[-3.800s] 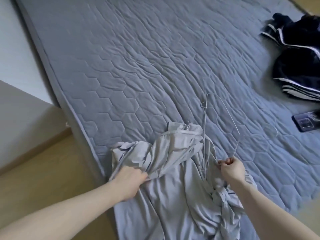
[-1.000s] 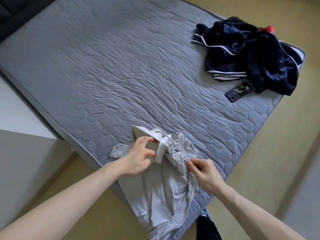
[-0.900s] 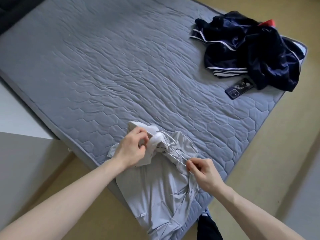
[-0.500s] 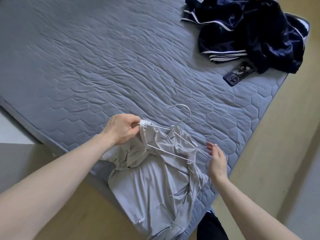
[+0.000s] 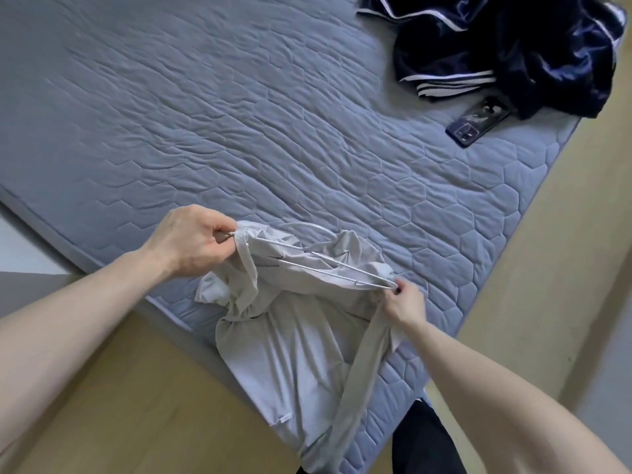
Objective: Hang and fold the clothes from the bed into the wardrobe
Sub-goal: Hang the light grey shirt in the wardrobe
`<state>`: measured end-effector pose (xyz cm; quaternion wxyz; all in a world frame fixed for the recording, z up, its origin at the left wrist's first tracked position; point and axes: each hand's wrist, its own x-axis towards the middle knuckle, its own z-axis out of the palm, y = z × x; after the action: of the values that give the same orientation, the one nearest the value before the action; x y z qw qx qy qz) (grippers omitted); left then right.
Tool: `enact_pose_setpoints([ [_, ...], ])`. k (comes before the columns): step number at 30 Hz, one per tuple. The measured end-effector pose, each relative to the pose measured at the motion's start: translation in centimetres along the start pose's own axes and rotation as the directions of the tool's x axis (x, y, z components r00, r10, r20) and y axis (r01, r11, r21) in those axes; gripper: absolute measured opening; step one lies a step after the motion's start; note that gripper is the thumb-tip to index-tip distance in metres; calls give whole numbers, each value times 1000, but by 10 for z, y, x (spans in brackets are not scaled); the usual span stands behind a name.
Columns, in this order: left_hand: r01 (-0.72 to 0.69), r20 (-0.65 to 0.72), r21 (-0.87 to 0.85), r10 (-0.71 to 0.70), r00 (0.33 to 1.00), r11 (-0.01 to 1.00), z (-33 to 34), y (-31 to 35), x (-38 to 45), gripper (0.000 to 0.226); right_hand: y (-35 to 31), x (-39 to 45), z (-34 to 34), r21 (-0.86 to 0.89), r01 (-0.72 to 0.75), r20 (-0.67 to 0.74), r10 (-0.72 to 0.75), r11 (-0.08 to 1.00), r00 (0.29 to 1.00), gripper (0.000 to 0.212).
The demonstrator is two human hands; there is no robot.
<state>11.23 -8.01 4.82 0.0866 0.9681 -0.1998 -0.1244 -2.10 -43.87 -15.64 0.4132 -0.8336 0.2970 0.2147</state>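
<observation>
On the bed point(image 5: 239, 114), left hand point(image 5: 191, 241) and right hand point(image 5: 407, 302) each pinching grey shirt point(image 5: 301, 336) — wire hanger point(image 5: 328, 265) inside

One head-worn view was recorded, looking forward and steeply down over the near corner of the bed point(image 5: 239, 114). The bed ran diagonally across the frame, its far end cut off at the top edge. Both forearms entered from the bottom edge, close to the lens. No second view was supplied.

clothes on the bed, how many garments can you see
2: a grey top at the near edge, held on a hanger by both hands, and a navy striped heap at the far corner, which may hide more.
</observation>
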Motion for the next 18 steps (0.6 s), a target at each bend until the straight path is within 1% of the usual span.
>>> enact_pose_setpoints([
  [2, 47, 23, 1, -47, 999, 999, -21, -3, -13, 39, -11, 0, -39, 106, 19, -25, -16, 994, 1000, 20],
  [4, 106, 68, -5, -106, 992, 994, -50, -4, -28, 41, -39, -10, -86, 177, 73, -16, -71, 981, 997, 26],
  [7, 191, 168, 15, -190, 967, 982, -96, -1, -47, 37, -112, -36, -148, 225, 178, 6, -184, 958, 983, 23],
  [9, 236, 203, 41, -239, 950, 971, -130, 6, -66, 31, -170, -70, -183, 235, 282, 19, -295, 930, 955, 24],
  [12, 313, 122, 44, -316, 941, 949, -164, 17, -89, 32, -246, -131, -221, 251, 440, 47, -465, 862, 884, 27],
  [14, 402, 34, 5, -402, 915, 916, -195, 27, -110, 38, -294, -185, -239, 279, 528, 71, -566, 802, 822, 28],
  [16, 470, -10, -151, -477, 879, 870, -211, 36, -120, 46, -323, -232, -250, 283, 606, 80, -648, 743, 757, 33],
  [18, 496, -67, -291, -534, 843, 818, -242, 44, -142, 48, -353, -286, -259, 270, 680, 141, -727, 681, 672, 32],
])
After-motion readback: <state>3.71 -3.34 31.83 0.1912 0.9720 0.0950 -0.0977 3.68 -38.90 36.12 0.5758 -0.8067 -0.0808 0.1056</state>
